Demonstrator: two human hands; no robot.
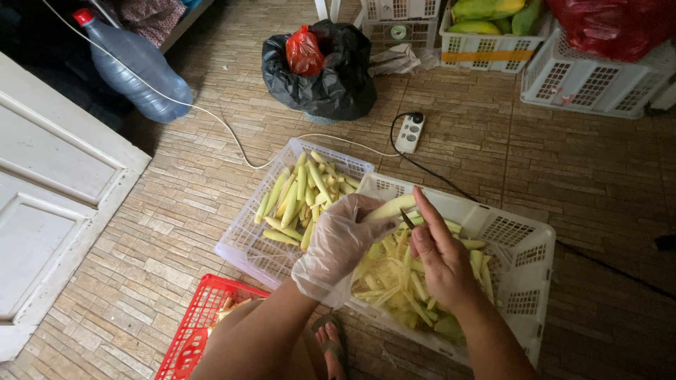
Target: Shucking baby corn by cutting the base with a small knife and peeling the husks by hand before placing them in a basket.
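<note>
Gripping a pale yellow-green fruit piece [389,207], the left hand [343,239], in a clear plastic glove, has its fingers curled shut around one end, holding it over the near white basket [524,278]. The right hand [438,257], bare, meets it from the other side; its fingers are pressed together around a small dark-bladed knife [407,219], forefinger stretched along the top, and the blade tip sits right against the fruit piece. Below both hands, inside that near white basket, lies a heap of thin yellow peelings and strips [394,285].

Touching the near white basket on its far-left side is a second white basket [243,246], loaded with peeled yellow sticks [303,197]. On the near-left of the near white basket, a red basket [193,331] pokes into view, and a sandalled foot [331,341] rests just beside the basket's near edge.

Beyond the near white basket, a white power strip [409,132] lies on the brick-patterned floor [169,232]. Farther off stands a black rubbish bag [331,74] with a red bag [304,51] tucked into it. Well away to the far left is a big blue water bottle [137,70]; far right, white crates [591,81] hold green and yellow mangoes [486,14].
</note>
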